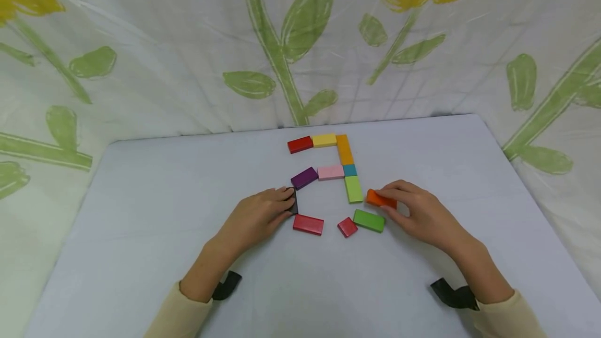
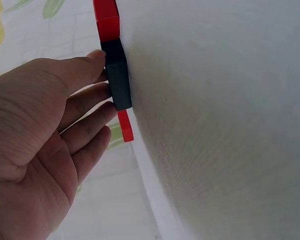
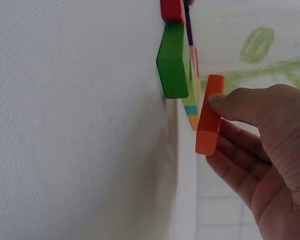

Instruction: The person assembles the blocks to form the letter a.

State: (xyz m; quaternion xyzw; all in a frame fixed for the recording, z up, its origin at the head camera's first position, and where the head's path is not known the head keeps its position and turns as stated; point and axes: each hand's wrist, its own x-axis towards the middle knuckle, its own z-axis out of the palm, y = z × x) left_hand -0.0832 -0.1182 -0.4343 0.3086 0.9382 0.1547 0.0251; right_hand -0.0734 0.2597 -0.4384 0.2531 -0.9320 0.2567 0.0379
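Observation:
In the head view, my left hand (image 1: pixel 253 218) holds a black block (image 1: pixel 294 203), partly covered by the fingers. The left wrist view shows the thumb against one side of this black block (image 2: pixel 117 77) and fingertips at the other. A pinkish-red block (image 1: pixel 308 225) lies at its near end, and a purple block (image 1: pixel 304 178) at its far end. On the other side, my right hand (image 1: pixel 427 218) pinches an orange block (image 1: pixel 374 198) between thumb and fingers. The orange block (image 3: pixel 210 115) stands apart from the green block (image 3: pixel 174 62) in the right wrist view.
Pink (image 1: pixel 331 172), teal (image 1: pixel 349 170) and light green (image 1: pixel 353 189) blocks continue the chain. Amber (image 1: pixel 345 149), yellow (image 1: pixel 324 140) and dark red (image 1: pixel 299 144) blocks run toward the back. A small red block (image 1: pixel 347 227) touches the green one. Behind the white table (image 1: pixel 164 192) hangs a flowered cloth (image 1: pixel 178 67).

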